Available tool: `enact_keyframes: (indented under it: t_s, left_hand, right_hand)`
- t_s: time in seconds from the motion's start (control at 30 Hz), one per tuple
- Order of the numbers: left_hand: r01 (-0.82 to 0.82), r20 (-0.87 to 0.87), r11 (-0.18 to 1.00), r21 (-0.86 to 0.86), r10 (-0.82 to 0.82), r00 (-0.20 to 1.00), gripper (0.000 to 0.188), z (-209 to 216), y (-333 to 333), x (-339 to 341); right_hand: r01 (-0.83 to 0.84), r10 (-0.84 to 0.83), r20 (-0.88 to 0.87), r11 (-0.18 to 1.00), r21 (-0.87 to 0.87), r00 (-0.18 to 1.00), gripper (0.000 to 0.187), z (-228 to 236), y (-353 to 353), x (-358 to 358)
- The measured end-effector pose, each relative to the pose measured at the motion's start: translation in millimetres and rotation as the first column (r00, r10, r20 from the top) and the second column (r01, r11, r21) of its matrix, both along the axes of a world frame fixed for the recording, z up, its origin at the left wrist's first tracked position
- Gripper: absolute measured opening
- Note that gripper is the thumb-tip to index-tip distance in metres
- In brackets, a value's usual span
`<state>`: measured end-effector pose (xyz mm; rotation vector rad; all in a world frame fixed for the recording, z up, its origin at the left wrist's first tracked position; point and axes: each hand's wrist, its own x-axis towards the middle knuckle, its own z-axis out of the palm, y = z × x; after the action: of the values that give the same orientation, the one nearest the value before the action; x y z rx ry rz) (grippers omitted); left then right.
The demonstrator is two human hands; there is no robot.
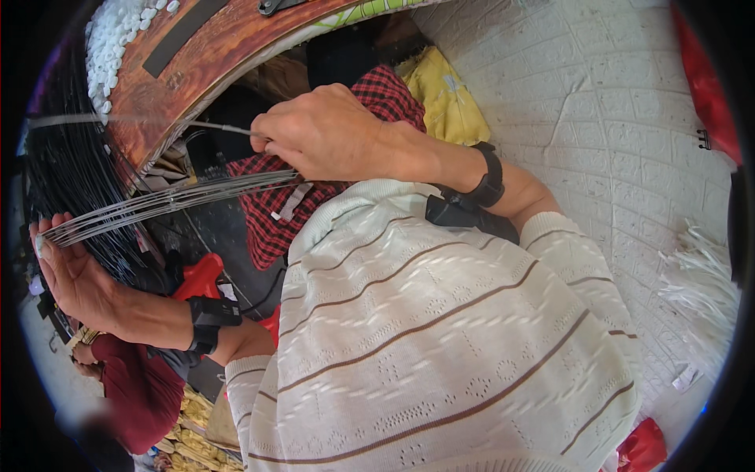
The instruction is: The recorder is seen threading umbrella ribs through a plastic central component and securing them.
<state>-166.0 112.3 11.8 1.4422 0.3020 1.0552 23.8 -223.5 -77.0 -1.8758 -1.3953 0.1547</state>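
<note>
A bundle of thin grey cords (173,200) stretches at a slant between my two hands. Its left end lies between the thumb and raised fingers of my left hand (75,275). The bundle's other end sits in my closed right hand (330,134), above my lap. From the right fingertips a single grey strand (208,125) runs off to the left, blurred by motion toward its far end. Below that hand, red-and-black checked cloth (263,216) covers part of my lap, with a small pale tag-like strip (292,203) on it.
A curved wood-patterned table (177,98) bears small white pieces (110,51) and a dark strip (185,35). Many black cords (71,173) hang at its left. A person in maroon (138,389) is at the lower left. White strands (700,291) hang by the pale wall (582,118).
</note>
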Motion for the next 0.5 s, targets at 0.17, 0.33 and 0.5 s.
enact_keyframes:
  t_s: [0.17, 0.33, 0.5]
  left_hand:
    - [0.014, -0.042, 1.0, 0.009, -0.013, 0.999, 0.044, -9.1, -6.6, 7.5]
    - [0.079, -0.02, 0.997, -0.006, -0.079, 0.997, 0.047, -13.9, 0.7, 7.4]
    - [0.153, 0.014, 0.988, -0.036, -0.152, 0.988, 0.051, -15.0, -3.0, 18.6]
  right_hand:
    - [0.075, -0.081, -0.051, 0.992, -0.105, 0.995, 0.015, -6.5, -8.3, 22.3]
    - [-0.037, 0.011, -0.325, 0.997, -0.072, 0.946, 0.016, -1.7, -20.6, 41.8]
    - [-0.209, 0.16, -0.544, 0.977, -0.029, 0.823, 0.017, -20.9, -10.7, 50.4]
